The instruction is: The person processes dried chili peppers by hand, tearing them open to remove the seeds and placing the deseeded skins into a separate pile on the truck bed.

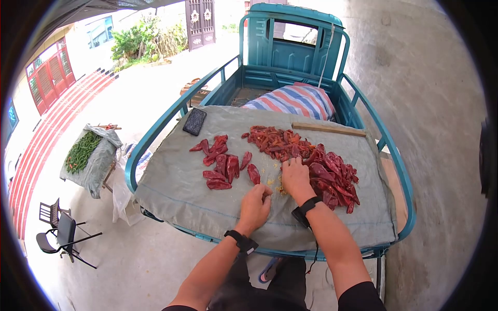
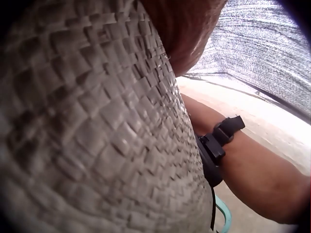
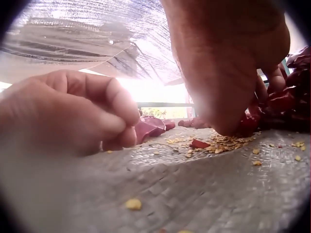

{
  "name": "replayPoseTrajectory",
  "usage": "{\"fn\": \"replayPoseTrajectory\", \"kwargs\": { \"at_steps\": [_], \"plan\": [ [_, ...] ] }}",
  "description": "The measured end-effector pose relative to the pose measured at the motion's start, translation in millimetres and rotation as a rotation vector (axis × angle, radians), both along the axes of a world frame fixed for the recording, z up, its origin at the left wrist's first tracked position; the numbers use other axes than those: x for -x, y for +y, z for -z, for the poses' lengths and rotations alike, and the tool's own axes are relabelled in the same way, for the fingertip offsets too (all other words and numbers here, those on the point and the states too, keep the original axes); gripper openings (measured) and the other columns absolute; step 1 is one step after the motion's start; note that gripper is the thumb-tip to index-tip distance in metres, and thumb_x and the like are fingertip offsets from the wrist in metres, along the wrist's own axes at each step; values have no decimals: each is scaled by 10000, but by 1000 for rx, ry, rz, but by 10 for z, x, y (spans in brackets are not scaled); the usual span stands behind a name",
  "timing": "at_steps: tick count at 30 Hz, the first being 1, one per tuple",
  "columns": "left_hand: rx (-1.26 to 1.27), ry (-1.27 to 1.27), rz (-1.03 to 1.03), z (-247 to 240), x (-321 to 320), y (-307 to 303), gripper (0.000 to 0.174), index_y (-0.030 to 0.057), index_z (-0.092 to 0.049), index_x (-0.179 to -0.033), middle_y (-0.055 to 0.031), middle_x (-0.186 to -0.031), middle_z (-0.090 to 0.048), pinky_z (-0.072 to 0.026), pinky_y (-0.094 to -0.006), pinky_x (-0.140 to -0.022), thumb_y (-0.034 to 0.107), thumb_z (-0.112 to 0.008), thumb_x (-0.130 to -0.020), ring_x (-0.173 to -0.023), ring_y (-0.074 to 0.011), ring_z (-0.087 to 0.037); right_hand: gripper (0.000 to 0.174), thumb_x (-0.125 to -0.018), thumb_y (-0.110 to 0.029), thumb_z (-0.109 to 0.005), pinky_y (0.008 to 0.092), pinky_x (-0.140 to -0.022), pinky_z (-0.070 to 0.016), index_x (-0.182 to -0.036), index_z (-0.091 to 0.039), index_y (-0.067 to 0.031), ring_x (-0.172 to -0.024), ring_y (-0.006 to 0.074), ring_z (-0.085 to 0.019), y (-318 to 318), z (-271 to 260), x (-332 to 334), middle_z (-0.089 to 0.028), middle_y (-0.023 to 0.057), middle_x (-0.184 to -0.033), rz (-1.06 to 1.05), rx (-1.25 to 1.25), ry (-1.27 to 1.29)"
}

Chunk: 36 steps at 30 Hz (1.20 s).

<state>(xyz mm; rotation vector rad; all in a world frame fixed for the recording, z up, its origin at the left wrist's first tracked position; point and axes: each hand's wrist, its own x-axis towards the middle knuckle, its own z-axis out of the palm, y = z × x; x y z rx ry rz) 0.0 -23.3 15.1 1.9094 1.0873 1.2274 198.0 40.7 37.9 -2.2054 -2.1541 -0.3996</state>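
Note:
My right hand (image 1: 295, 179) reaches down to where two heaps of dried red chillies meet, its fingertips at the chillies and partly hidden. Right of it lies a heap of whole dark-red chillies (image 1: 334, 176); beyond spreads a heap of smaller orange-red chilli pieces (image 1: 277, 142). I cannot tell whether the right fingers grip a chilli. My left hand (image 1: 255, 207) is low over the cloth, fingers curled and thumb against them, with nothing visible between. Just past its fingertips lies a single chilli (image 1: 253, 174). Yellow seeds (image 3: 223, 144) are scattered below the right hand.
A grey woven sheet (image 1: 171, 179) covers the work surface on a teal truck bed (image 1: 407, 207). Several loose chillies (image 1: 226, 165) lie left of the hands. A black phone-like slab (image 1: 194, 122) and a wooden strip (image 1: 329, 129) lie farther back. Green chillies (image 1: 83, 151) and chairs (image 1: 66, 233) stand left.

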Motion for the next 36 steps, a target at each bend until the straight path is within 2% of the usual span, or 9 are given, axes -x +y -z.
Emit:
{"fn": "replayPoseTrajectory", "kwargs": {
  "at_steps": [2, 11, 17, 20, 26, 28, 31, 33, 36],
  "plan": [
    [13, -6, 2, 2, 3, -3, 157, 7, -690, -1092, -159, -1022, -746, -585, -414, -825, 7, -709, -936, -930, -323, -758, 337, -1005, -192, -653, 469, -992, -615, -1308, -697, -50, -1343, 371, -590, -56, -76, 45, -672, 186, -1348, -20, 33, 16],
    [-8, -19, -11, 9, -8, -18, 154, 9, -684, -1093, -169, -991, -746, -587, -426, -819, 5, -702, -940, -911, -336, -758, 505, -860, -129, -851, 499, -1062, -600, -1300, -627, -24, -1339, 424, -596, -98, -88, -5, -636, 219, -1358, -86, 61, 177],
    [24, -34, 5, 27, -20, -18, 168, 21, -665, -1099, -176, -1041, -713, -579, -443, -821, -15, -679, -935, -926, -376, -734, 397, -897, -55, -757, 499, -1075, -580, -1269, -621, -38, -1301, 425, -614, -132, 37, -38, -644, 208, -1299, -245, 31, 205],
    [-11, -37, -7, 63, -26, 1, 151, 13, -678, -1101, -137, -976, -745, -581, -386, -806, 2, -711, -955, -882, -264, -748, 285, -929, -32, -693, 505, -1019, -603, -1208, -633, -40, -1251, 417, -632, -256, 8, 32, -646, 203, -1272, -314, 27, 207],
    [-4, -85, 19, 115, -18, 56, 222, 16, -662, -1159, -116, -990, -749, -576, -370, -798, -17, -716, -946, -877, -226, -739, 208, -897, 14, -673, 511, -925, -583, -1086, -616, -51, -1149, 409, -652, -596, -296, 143, -665, 176, -1132, -434, -107, 608],
    [49, -68, 24, 21, 3, 63, 291, 20, -642, -1221, -106, -1053, -753, -566, -350, -790, -16, -726, -945, -893, -205, -735, 181, -887, 3, -690, 459, -863, -572, -1041, -603, -35, -992, 362, -692, -557, -302, 100, -674, 160, -1001, -521, -252, 781],
    [111, -119, 55, -13, -12, 32, 390, 28, -612, -1286, -112, -1146, -753, -553, -360, -788, 7, -752, -923, -917, -219, -736, 191, -891, -24, -740, 399, -838, -565, -1036, -615, -22, -872, 271, -697, -630, -497, 102, -683, 125, -944, -365, -202, 1130],
    [136, -119, 101, -20, 26, 35, 482, 30, -576, -1389, -95, -1257, -734, -544, -302, -783, 12, -763, -946, -977, -167, -724, 224, -893, -43, -777, 378, -823, -563, -1055, -624, -19, -871, 210, -688, -556, -482, 42, -691, 101, -959, -396, -156, 1234],
    [131, -135, 146, -39, 31, 30, 493, 23, -575, -1409, -99, -1262, -736, -544, -301, -782, 26, -766, -955, -985, -171, -725, 228, -911, -59, -806, 344, -795, -566, -1059, -639, -6, -875, 150, -684, -536, -490, 14, -701, 51, -956, -367, -45, 1418]
  ]
}}
